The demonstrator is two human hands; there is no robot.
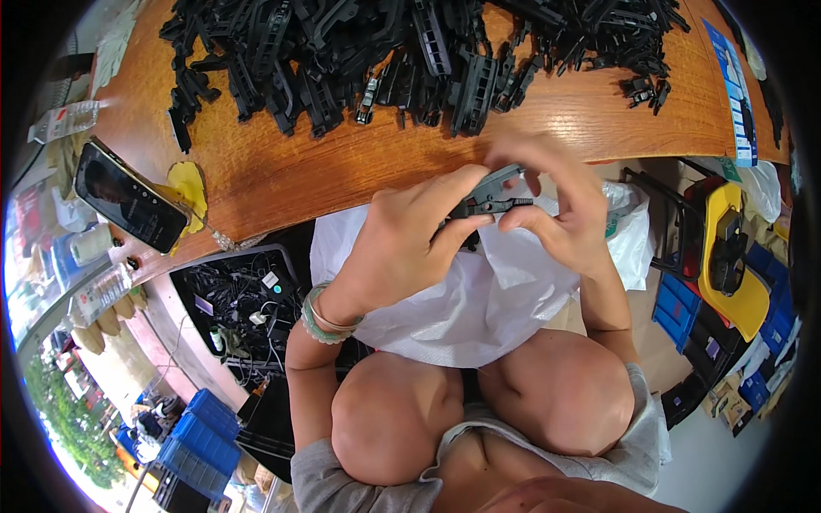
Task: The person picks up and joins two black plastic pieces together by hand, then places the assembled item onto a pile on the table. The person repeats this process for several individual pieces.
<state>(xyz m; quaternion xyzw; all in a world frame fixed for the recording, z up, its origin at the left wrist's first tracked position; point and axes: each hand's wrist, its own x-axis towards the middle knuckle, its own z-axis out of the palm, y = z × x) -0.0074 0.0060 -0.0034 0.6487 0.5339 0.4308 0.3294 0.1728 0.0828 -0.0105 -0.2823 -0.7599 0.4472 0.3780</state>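
Note:
My left hand pinches a black plastic part between thumb and fingers, just past the front edge of the wooden table. The part is angular, with two arms side by side and a toothed or ribbed lower edge. From the right, my right hand closes on the part's other end; its thumb presses the lower arm while its upper fingers are smeared by motion. Beneath both hands a white woven sack drapes over my lap. A large pile of similar black plastic parts covers the far tabletop.
A smartphone leans on a yellow stand at the table's left. Below is a black bin of cables and small parts. Blue crates stand lower left. On the right are a yellow chair and a blue printed sheet.

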